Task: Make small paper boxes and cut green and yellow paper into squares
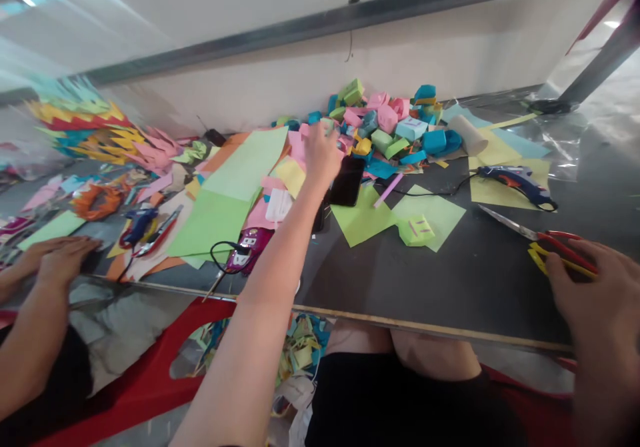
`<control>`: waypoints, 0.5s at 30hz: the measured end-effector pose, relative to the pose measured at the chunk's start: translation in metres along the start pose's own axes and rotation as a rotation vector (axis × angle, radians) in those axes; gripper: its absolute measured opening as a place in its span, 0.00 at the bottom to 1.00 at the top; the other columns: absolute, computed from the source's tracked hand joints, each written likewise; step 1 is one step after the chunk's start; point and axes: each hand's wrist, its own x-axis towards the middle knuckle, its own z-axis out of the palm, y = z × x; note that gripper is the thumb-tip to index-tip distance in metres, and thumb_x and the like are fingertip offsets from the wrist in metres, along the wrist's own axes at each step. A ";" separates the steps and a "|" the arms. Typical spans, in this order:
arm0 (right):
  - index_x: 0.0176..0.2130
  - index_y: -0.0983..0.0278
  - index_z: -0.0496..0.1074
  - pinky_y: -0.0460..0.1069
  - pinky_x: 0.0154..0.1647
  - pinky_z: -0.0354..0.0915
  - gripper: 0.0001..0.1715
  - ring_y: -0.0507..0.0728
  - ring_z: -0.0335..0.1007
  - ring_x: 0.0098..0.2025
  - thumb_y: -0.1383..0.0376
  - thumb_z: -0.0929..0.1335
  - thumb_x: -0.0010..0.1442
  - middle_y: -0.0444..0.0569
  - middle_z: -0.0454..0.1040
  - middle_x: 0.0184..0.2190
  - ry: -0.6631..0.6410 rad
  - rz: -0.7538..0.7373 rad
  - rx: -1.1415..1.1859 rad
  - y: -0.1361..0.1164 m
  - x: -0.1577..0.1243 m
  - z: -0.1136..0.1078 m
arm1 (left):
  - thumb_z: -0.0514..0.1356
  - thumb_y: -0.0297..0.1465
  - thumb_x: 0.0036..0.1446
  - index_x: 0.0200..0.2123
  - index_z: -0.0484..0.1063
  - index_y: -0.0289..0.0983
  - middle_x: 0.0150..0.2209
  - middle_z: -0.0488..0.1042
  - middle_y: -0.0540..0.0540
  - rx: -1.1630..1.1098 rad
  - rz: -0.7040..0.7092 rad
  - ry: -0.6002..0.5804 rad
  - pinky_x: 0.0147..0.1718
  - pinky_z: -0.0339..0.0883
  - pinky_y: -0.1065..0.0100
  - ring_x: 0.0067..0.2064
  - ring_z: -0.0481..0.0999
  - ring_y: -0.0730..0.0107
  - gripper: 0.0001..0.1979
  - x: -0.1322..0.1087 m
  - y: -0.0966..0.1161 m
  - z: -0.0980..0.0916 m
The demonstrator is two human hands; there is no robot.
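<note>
My left hand (323, 150) reaches over the near left side of a pile of folded paper pieces (387, 119) in pink, blue, green and yellow. Its fingers are bent and apart, and I see nothing firmly held in them. At the right, my right hand (600, 287) has thumb and fingers around the red and yellow handles of scissors (513, 224); the blades point left on the table. Left of the scissors sits a folded light-green paper piece (416, 230) with pink marks, on a pale green sheet (443, 210). A pink paper strip (389, 190) lies nearby.
A glue gun (517, 182) with a cord lies on yellow paper. A black phone (347, 182) and a cardboard tube (467, 135) sit near the pile. Green sheets (220, 217) cover the left side. Another person's hands (65, 257) rest at the far left.
</note>
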 end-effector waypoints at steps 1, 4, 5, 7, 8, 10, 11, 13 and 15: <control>0.48 0.65 0.82 0.65 0.63 0.68 0.35 0.74 0.78 0.55 0.43 0.63 0.59 0.64 0.83 0.50 -0.007 -0.043 0.014 -0.003 -0.001 0.001 | 0.70 0.46 0.59 0.55 0.79 0.35 0.57 0.76 0.32 0.037 0.010 -0.042 0.64 0.66 0.48 0.65 0.68 0.39 0.27 -0.001 0.005 0.009; 0.49 0.63 0.81 0.65 0.63 0.68 0.33 0.73 0.79 0.55 0.43 0.63 0.62 0.63 0.83 0.50 -0.100 -0.122 0.050 -0.009 -0.001 0.004 | 0.71 0.38 0.58 0.46 0.83 0.33 0.58 0.75 0.31 0.184 0.060 -0.203 0.66 0.61 0.47 0.65 0.67 0.40 0.17 -0.002 0.020 0.034; 0.49 0.63 0.80 0.65 0.63 0.68 0.33 0.73 0.79 0.55 0.44 0.63 0.62 0.63 0.83 0.50 -0.130 -0.139 0.058 -0.010 -0.001 0.004 | 0.71 0.35 0.58 0.43 0.83 0.33 0.59 0.74 0.31 0.237 0.076 -0.248 0.67 0.60 0.47 0.65 0.67 0.40 0.13 -0.002 0.023 0.040; 0.48 0.64 0.80 0.65 0.62 0.69 0.32 0.73 0.79 0.54 0.44 0.64 0.62 0.63 0.83 0.51 -0.153 -0.167 0.067 -0.009 0.000 0.004 | 0.70 0.32 0.58 0.39 0.83 0.32 0.60 0.74 0.32 0.319 0.093 -0.296 0.68 0.57 0.48 0.65 0.67 0.42 0.09 -0.001 0.029 0.049; 0.48 0.64 0.80 0.65 0.61 0.70 0.31 0.73 0.80 0.53 0.45 0.63 0.62 0.63 0.83 0.51 -0.157 -0.181 0.072 -0.009 0.000 0.004 | 0.69 0.31 0.58 0.39 0.83 0.32 0.60 0.74 0.32 0.345 0.099 -0.308 0.68 0.56 0.49 0.65 0.68 0.43 0.08 0.000 0.030 0.051; 0.47 0.64 0.80 0.65 0.60 0.72 0.30 0.73 0.81 0.51 0.46 0.64 0.63 0.62 0.83 0.50 -0.163 -0.197 0.084 -0.008 0.000 0.003 | 0.67 0.30 0.59 0.39 0.83 0.33 0.59 0.75 0.33 0.363 0.110 -0.334 0.67 0.56 0.49 0.63 0.70 0.45 0.07 0.002 0.033 0.054; 0.47 0.64 0.81 0.64 0.59 0.72 0.29 0.72 0.81 0.51 0.47 0.64 0.62 0.62 0.83 0.50 -0.165 -0.199 0.090 -0.007 0.000 0.003 | 0.65 0.28 0.60 0.39 0.83 0.33 0.58 0.76 0.33 0.357 0.115 -0.344 0.66 0.57 0.50 0.62 0.71 0.46 0.07 0.003 0.033 0.054; 0.47 0.64 0.81 0.64 0.60 0.72 0.29 0.72 0.81 0.52 0.47 0.64 0.62 0.62 0.84 0.49 -0.157 -0.191 0.097 -0.007 0.000 0.003 | 0.60 0.24 0.62 0.39 0.83 0.35 0.55 0.78 0.35 0.322 0.116 -0.347 0.64 0.60 0.52 0.60 0.73 0.50 0.10 0.006 0.032 0.054; 0.46 0.64 0.80 0.65 0.61 0.71 0.28 0.72 0.81 0.52 0.47 0.65 0.61 0.62 0.84 0.49 -0.145 -0.180 0.102 -0.007 -0.001 0.003 | 0.57 0.23 0.63 0.37 0.84 0.36 0.53 0.80 0.38 0.282 0.100 -0.310 0.61 0.63 0.55 0.57 0.75 0.53 0.14 0.008 0.029 0.054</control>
